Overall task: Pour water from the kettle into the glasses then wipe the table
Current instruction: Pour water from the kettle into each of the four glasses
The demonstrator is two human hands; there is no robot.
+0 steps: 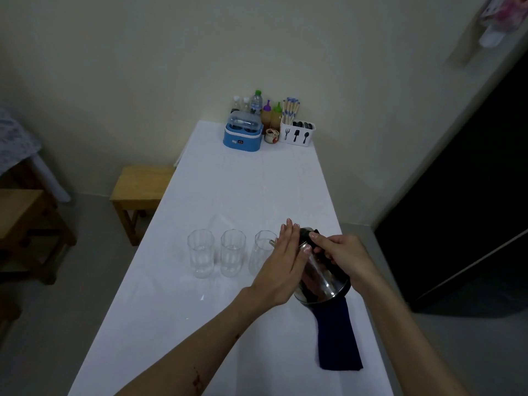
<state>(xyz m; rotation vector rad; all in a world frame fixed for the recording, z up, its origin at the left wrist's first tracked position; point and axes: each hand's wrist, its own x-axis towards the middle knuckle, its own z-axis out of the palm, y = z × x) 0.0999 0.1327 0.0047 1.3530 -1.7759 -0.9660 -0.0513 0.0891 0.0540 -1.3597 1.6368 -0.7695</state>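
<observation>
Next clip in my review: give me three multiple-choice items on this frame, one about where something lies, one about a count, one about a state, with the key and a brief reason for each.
1. Where does the dark blue cloth lie?
A. Under the glasses
B. On the table, on the near side of the kettle
C. On the wooden stool

2. How many drinking glasses stand in the row?
A. Two
B. Three
C. Five

3. How is the kettle held?
A. Upright, untouched
B. Lying on its side, untouched
C. Tilted toward the right glass, both hands on it

Key: 1 B, the cloth stretches from under the kettle toward the camera. 2 B, the left glass, middle glass and right glass are there. 3 C, the right hand grips the black top, and the left hand lies flat against the steel side.
</observation>
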